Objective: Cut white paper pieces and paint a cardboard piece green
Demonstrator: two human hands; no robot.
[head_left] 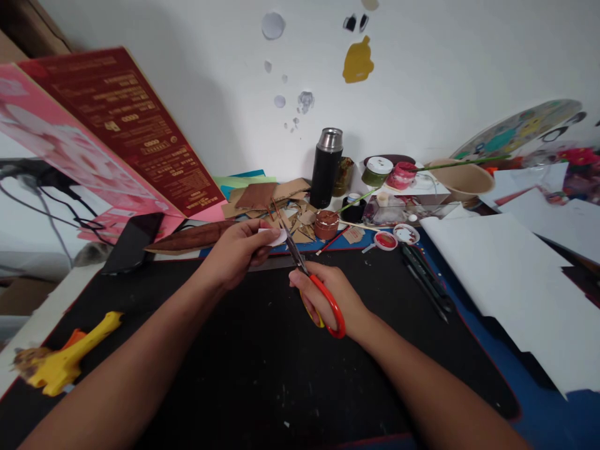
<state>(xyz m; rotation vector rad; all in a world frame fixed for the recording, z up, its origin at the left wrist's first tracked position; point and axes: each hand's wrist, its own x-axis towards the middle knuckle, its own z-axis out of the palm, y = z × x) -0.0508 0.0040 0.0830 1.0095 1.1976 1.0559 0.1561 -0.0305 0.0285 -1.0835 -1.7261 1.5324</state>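
My left hand [244, 250] pinches a small piece of white paper [274, 237] between thumb and fingers. Its rounded edge sticks out to the right. My right hand [330, 290] is closed around the red and yellow handles of a pair of scissors [296, 253], whose blades point up and left at the paper's right edge. I cannot tell whether the blades touch the paper. Both hands are above a black mat [244, 369]. A clear strip [276, 264], perhaps a ruler, lies on the mat behind the hands.
Cardboard scraps [300, 219], a black flask [327, 169] and an open jar of brown paint [327, 224] stand at the back. White sheets [506, 269] and a box cutter [426, 278] lie right. A phone [134, 244] and a yellow glue gun [70, 359] are left.
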